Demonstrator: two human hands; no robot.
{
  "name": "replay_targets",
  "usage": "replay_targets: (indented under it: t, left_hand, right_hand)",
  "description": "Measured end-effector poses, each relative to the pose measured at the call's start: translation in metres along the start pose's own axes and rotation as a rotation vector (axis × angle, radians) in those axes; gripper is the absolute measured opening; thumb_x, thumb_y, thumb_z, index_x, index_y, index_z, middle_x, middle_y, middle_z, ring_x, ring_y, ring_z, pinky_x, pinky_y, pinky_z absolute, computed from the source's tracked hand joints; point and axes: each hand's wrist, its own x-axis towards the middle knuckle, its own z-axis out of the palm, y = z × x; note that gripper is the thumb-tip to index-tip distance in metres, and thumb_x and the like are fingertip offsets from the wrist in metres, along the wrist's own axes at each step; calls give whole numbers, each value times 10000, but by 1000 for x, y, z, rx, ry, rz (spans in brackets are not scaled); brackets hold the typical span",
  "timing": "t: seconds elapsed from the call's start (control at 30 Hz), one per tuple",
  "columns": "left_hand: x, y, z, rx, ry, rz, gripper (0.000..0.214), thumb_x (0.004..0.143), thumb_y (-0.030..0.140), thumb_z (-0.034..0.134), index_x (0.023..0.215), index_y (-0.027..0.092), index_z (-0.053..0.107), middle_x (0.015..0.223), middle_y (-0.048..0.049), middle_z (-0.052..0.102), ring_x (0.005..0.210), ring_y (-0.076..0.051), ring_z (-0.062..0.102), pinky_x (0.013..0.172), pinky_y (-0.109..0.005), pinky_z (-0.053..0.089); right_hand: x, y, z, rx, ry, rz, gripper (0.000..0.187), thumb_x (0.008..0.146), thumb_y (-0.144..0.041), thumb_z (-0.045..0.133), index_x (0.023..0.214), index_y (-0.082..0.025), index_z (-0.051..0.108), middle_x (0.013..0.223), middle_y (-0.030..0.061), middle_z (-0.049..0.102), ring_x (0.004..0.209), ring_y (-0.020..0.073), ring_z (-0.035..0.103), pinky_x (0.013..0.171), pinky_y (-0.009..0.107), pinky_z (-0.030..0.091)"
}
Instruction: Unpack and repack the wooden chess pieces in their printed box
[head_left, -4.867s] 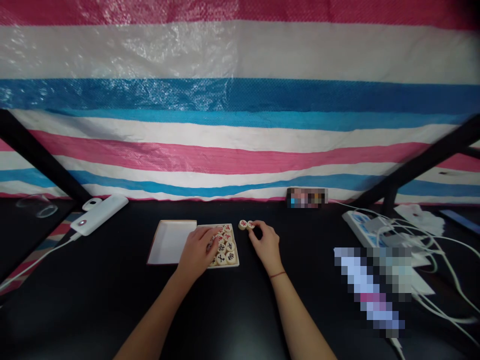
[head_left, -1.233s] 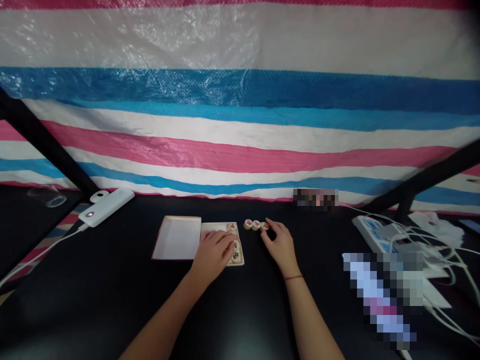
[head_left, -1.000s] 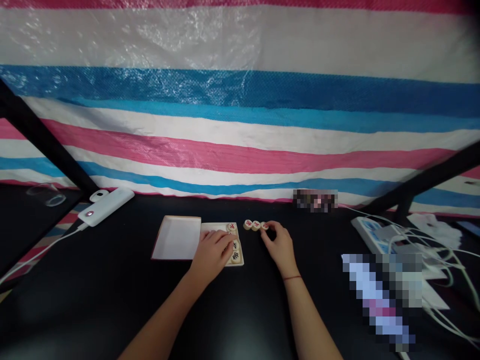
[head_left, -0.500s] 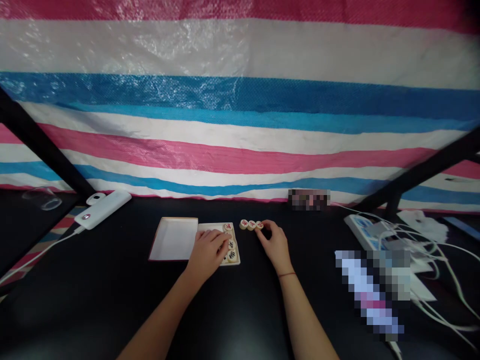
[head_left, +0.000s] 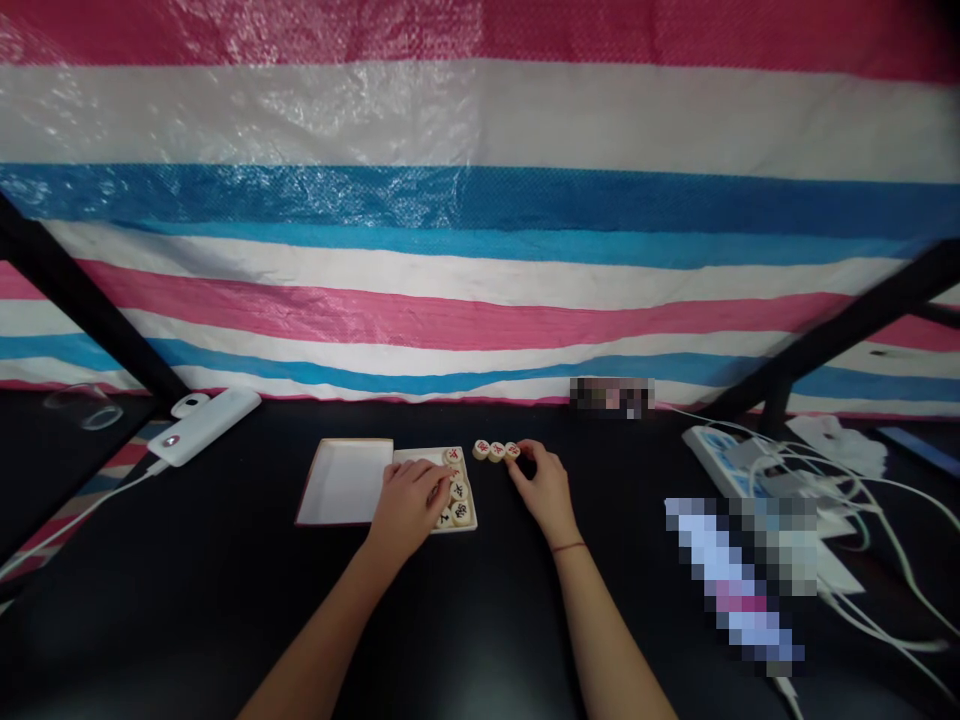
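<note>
A shallow cream tray (head_left: 470,524) on the black table holds several round pale chess pieces (head_left: 459,492) with black and red characters. My left hand (head_left: 409,502) lies over the tray, fingers curled down on the pieces; what they grip is hidden. Right of the tray, three pieces with red characters (head_left: 496,451) stand in a row on the table. My right hand (head_left: 541,484) pinches the rightmost one with its fingertips. The tray's empty lid (head_left: 343,482) lies just left of the tray.
A white power bank (head_left: 204,426) with a cable lies at the far left, near a clear glass (head_left: 82,407). A power strip (head_left: 724,457) and tangled white cables (head_left: 847,500) fill the right side. A striped tarp (head_left: 480,230) hangs behind the table.
A third red piece has joined the row beside the tray since the first frame. Over the last second both hands have stayed nearly still; the camera has shifted a little.
</note>
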Motion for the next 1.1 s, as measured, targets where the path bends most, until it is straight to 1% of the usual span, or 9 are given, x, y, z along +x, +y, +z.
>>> replay_targets:
  t: [0.1, 0.17, 0.2, 0.33, 0.43, 0.6, 0.73, 0.93, 1.1]
  left_hand:
    - [3, -2, 2, 50, 42, -62, 199, 906, 225, 495, 977, 241, 680, 929, -35, 710, 892, -195, 615, 828, -369, 389]
    - [8, -4, 3, 118, 68, -104, 197, 906, 252, 498, 970, 238, 683, 935, -48, 712, 898, -212, 603, 831, -387, 383]
    - [11, -4, 3, 159, 69, -118, 200, 909, 264, 495, 954, 235, 687, 927, -53, 713, 890, -221, 597, 828, -397, 378]
    - [26, -3, 2, 296, 3, -155, 272, 931, 276, 451, 835, 208, 696, 857, -71, 709, 856, -245, 578, 790, -414, 354]
    - [34, 0, 3, 326, -63, -206, 304, 942, 283, 426, 810, 185, 681, 852, -90, 704, 865, -266, 581, 768, -410, 345]
    - [35, 7, 11, 321, -94, -224, 243, 941, 268, 432, 882, 169, 646, 804, -93, 703, 810, -250, 611, 756, -384, 346]
    - [34, 14, 14, 290, -88, -196, 214, 937, 259, 438, 909, 190, 638, 790, -73, 708, 803, -244, 620, 759, -380, 350]
    - [35, 13, 17, 141, -94, -137, 209, 914, 179, 472, 1045, 220, 630, 968, -62, 703, 846, -209, 647, 797, -366, 397]
    - [38, 3, 20, -17, -111, -144, 194, 883, 147, 524, 1021, 212, 643, 1036, -44, 673, 889, -171, 657, 789, -302, 472]
  right_hand:
    - [-2, -9, -2, 11, 79, -22, 291, 799, -377, 533, 1009, -187, 604, 986, 94, 668, 907, 265, 586, 833, 428, 464]
    - [-7, -23, -1, 30, 137, -63, 256, 811, -338, 525, 995, -182, 609, 979, 99, 662, 906, 262, 580, 835, 421, 465]
    - [-10, -31, 0, 51, 138, -86, 232, 825, -318, 515, 987, -183, 612, 958, 95, 661, 896, 254, 582, 830, 409, 468]
    - [-24, -68, 14, 184, -32, -114, 265, 880, -325, 499, 1093, -193, 588, 960, 80, 670, 872, 222, 611, 814, 354, 487]
    - [-30, -81, 23, 207, -116, -99, 253, 902, -360, 494, 1079, -206, 591, 977, 72, 679, 885, 226, 618, 825, 359, 482]
    - [-30, -78, 27, 264, -90, -39, 262, 913, -396, 481, 1038, -201, 604, 932, 73, 688, 855, 222, 627, 803, 355, 490]
    - [-29, -78, 26, 261, -104, -48, 247, 919, -395, 477, 1018, -210, 609, 936, 60, 685, 858, 215, 615, 812, 351, 477]
    - [-29, -84, 22, 235, -117, -40, 248, 920, -408, 482, 990, -221, 629, 931, 47, 689, 858, 205, 611, 806, 323, 466]
    - [-28, -83, 24, 272, -109, -24, 254, 909, -419, 493, 978, -219, 634, 921, 53, 692, 850, 216, 617, 811, 341, 469]
